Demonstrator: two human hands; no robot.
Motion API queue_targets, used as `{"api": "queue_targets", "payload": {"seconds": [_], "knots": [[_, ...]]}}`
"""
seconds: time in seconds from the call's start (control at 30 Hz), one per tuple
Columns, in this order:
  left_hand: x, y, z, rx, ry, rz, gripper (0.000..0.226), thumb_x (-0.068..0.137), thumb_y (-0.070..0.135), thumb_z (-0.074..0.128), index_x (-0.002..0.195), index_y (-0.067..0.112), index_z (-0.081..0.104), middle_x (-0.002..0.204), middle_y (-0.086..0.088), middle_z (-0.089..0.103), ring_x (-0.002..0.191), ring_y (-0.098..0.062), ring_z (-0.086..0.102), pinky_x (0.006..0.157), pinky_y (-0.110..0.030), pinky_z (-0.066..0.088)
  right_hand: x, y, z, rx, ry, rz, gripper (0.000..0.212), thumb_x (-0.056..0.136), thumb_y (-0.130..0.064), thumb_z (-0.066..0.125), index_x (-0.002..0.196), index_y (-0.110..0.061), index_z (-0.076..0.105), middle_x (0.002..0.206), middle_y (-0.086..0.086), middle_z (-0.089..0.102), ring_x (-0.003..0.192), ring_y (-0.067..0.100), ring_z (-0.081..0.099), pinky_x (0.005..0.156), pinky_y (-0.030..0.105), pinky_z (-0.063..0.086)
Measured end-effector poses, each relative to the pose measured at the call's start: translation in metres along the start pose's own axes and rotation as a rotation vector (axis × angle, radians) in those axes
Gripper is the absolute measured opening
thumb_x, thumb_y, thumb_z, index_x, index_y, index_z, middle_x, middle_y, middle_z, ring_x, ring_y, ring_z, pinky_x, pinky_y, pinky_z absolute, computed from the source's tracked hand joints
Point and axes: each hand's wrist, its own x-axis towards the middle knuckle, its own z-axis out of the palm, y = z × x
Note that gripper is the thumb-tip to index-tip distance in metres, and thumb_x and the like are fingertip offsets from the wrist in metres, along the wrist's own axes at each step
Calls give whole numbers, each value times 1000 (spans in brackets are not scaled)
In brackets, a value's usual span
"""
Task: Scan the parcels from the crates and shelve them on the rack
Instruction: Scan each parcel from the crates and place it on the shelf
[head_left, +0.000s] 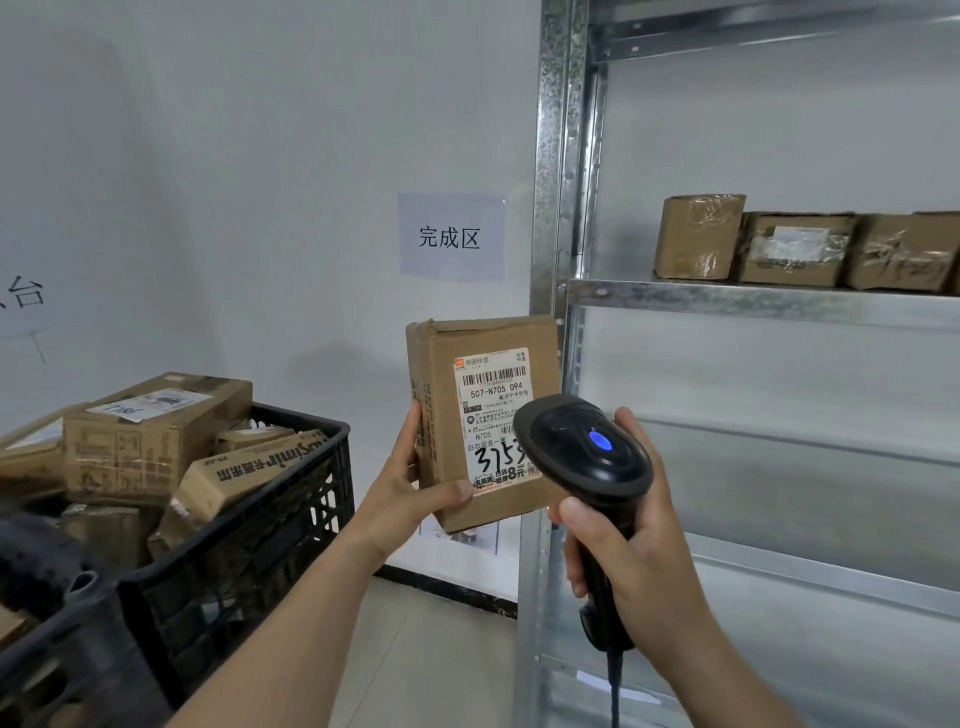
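Note:
My left hand (410, 486) grips a brown cardboard parcel (441, 415) by its lower left corner and holds it upright, its white shipping label facing me. My right hand (628, 551) grips the handle of a black barcode scanner (582, 457), whose blue light is lit. The scanner head sits just in front of the label's lower right part. A black plastic crate (249, 545) at the left holds several more cardboard parcels (150, 431). Three parcels (795, 249) stand on the metal rack's (727, 304) shelf at the right.
The rack's steel upright (558, 208) rises right behind the held parcel. A paper sign (451, 236) is taped to the white wall. A second dark crate (67, 660) fills the lower left corner. Tiled floor (441, 649) lies between crate and rack.

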Motion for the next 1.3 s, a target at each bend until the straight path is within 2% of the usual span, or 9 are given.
{"api": "queue_targets", "payload": {"seconds": [0.2,0.33,0.43,0.6,0.77,0.9,1.1,1.2,1.3], "knots": [[3,8,9,-14,-49,-30,94,80,25,77,145,57,16,125,3,60,113,-11,59,72,-10,51,11,5,-16,-84,100,-61,100,56,-37,83,127,-77,24,91,-6,64,77,16,58,75,39,53],[8,19,14,-75,-130,-40,91,63,53,68,144,53,26,118,9,68,104,-10,66,91,-36,53,21,5,-34,-184,203,-76,101,53,-42,81,132,-71,25,110,6,61,95,22,53,98,56,48],[14,32,23,-114,-203,-36,79,62,58,59,138,49,38,115,17,68,100,-10,68,82,-36,56,24,3,-46,-261,272,-89,99,56,-39,80,127,-77,23,120,13,63,102,28,60,100,61,47],[25,49,44,-140,-294,-48,53,71,60,52,123,50,51,110,15,69,101,-19,67,90,-48,55,26,2,-63,-248,364,-119,104,66,-14,88,133,-66,28,120,-13,65,98,19,69,93,60,52],[33,71,87,-118,-397,-23,42,81,54,46,122,46,53,101,14,70,93,-17,69,82,-42,58,18,-15,-82,-260,481,-160,98,60,-20,80,133,-60,29,118,-39,56,122,23,58,96,62,50],[34,92,133,-68,-446,24,53,78,72,47,125,50,52,112,9,68,103,-18,66,83,-46,58,4,-26,-119,-271,577,-174,97,55,-31,84,128,-68,32,123,-31,57,120,33,58,95,63,49],[18,137,220,12,-361,194,49,90,60,41,132,37,52,111,14,64,87,5,61,53,-2,44,-23,-53,-195,-340,717,-196,96,61,-24,83,128,-66,29,123,-25,58,121,30,58,94,61,50],[6,158,269,2,-426,311,52,86,57,47,134,39,43,113,20,59,79,22,57,62,-2,44,-39,-71,-242,-351,785,-215,98,69,-11,85,138,-53,29,128,-11,59,120,34,58,93,58,52],[-2,171,320,-21,-618,416,88,69,67,70,143,47,28,124,34,55,106,18,53,80,-10,48,-54,-92,-291,-380,866,-259,99,61,-25,85,139,-51,31,132,-1,60,120,37,57,92,61,52]]}}
